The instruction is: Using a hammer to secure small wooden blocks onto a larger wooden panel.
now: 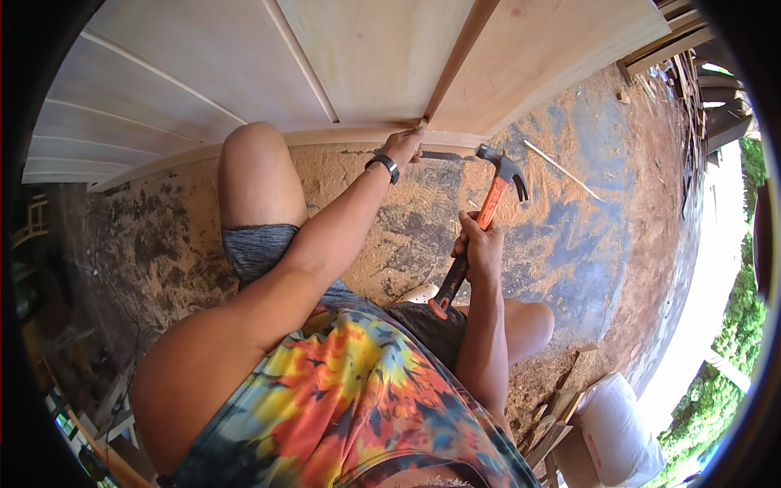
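My right hand (482, 248) is wrapped round the handle of a claw hammer (493, 200) with an orange and black grip. The hammer's dark head points up and away from me, its claw toward the right. My left hand (403, 148), with a black band on the wrist, reaches forward to the lower edge of a large pale wooden panel (374, 61). Its fingers are drawn together at the lower end of a brown wooden strip (457, 65) on the panel. Whatever lies between those fingers is too small or hidden to make out.
Sawdust covers much of the dark floor (561, 244). A thin pale stick (563, 171) lies right of the hammer head. Scrap wood (561, 403) and a white sack (614, 431) sit at the lower right. More timber (671, 41) is stacked at the far right.
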`<state>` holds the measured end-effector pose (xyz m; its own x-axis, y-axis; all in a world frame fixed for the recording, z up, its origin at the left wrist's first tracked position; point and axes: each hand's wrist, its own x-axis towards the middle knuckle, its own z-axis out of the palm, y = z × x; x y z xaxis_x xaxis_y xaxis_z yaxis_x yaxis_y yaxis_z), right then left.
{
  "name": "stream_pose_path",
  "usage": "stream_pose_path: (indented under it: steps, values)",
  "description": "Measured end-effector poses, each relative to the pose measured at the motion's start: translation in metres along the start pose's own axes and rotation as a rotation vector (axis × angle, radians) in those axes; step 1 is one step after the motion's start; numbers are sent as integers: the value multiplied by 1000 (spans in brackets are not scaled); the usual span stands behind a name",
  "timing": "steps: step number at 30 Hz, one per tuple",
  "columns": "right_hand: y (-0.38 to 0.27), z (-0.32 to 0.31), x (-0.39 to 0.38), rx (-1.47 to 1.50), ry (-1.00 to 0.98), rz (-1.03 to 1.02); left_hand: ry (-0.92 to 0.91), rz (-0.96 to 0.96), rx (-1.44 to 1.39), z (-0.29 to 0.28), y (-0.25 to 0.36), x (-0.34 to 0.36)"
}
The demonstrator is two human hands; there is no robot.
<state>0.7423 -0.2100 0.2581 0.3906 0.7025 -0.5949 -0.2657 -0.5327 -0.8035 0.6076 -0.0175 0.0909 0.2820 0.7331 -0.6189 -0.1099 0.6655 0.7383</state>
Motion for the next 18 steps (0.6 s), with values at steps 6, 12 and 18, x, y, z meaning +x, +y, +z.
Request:
stream_pose_path:
  steps: [6,12,18]
  values:
    - [6,21,2,-32,-63,35,2,-2,116,-1,11,-5]
    - [6,30,1,-82,-87,15,-100,13,12,2,24,-9]
    - [9,26,9,-156,-66,8,-124,-150,-72,3,7,8]
